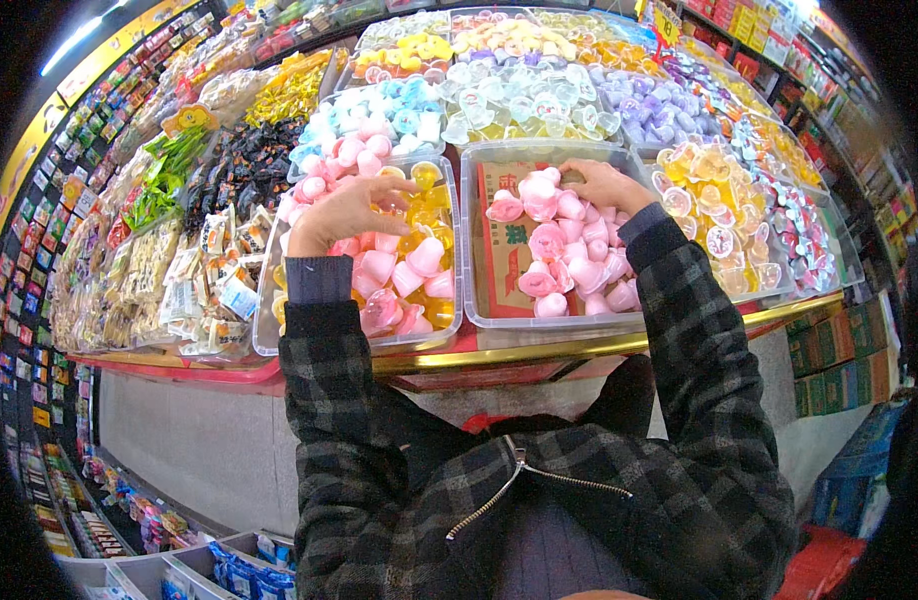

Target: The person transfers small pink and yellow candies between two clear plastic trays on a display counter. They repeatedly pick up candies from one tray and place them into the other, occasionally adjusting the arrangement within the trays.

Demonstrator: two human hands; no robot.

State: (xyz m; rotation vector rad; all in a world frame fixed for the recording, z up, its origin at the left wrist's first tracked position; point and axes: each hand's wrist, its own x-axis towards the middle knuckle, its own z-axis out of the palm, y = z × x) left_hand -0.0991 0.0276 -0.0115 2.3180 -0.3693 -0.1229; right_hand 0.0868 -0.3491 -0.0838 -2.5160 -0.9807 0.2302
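Note:
My left hand [346,214] hovers over a clear plastic bin [457,300], its fingers apart and nothing seen between them. Pink jelly cups [406,270] and yellow jelly cups [436,217] fill that bin. To its right stands a second clear plastic bin [556,322] with pink jelly cups [579,255] heaped over its middle and right side. At that heap's far edge, my right hand [605,184] has its fingers bent down against the cups. Whether it grips one cannot be seen. A red and brown printed cardboard sheet [496,247] shows on the bin's bottom.
Behind are bins of blue jelly cups [399,112], clear cups [534,94] and purple cups [646,101]. Yellow cups [718,217] lie right, wrapped snacks [219,270] left. A gold edge strip [504,358] borders the display. Cardboard cartons [841,360] are stacked lower right.

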